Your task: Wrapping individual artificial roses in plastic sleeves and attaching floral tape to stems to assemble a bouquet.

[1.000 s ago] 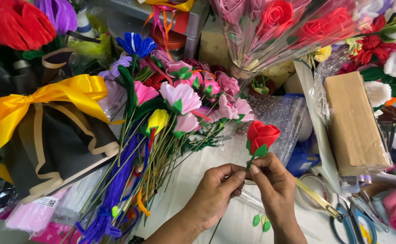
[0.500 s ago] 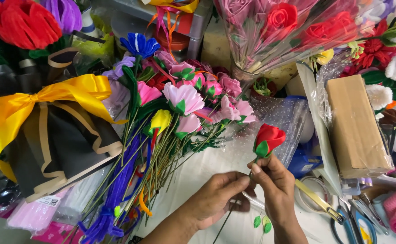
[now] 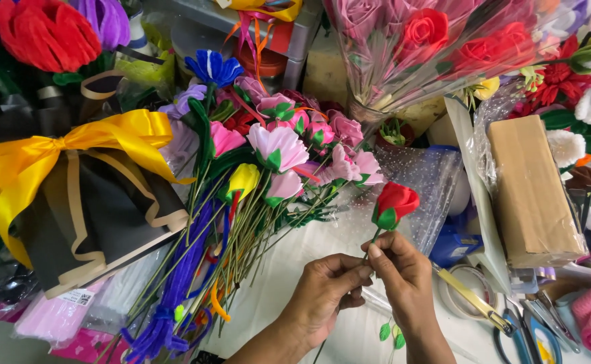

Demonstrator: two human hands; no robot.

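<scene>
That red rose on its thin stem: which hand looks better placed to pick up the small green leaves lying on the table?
Probably the right hand: the green leaves lie just beside its wrist, while the left hand sits farther off, pinching the red rose stem.

We are viewing a white worktop (image 3: 309, 269) that is carrying craft supplies. A pile of handmade flowers on long stems (image 3: 255, 182) is lying across its left half, beside a bouquet in black wrap with a yellow bow (image 3: 86, 195). A brown cardboard box (image 3: 531, 189) is resting at the right. Near it, a roll of tape (image 3: 467, 290), scissors (image 3: 531, 330) and loose green leaves (image 3: 391, 334) are lying directly on the surface.
</scene>
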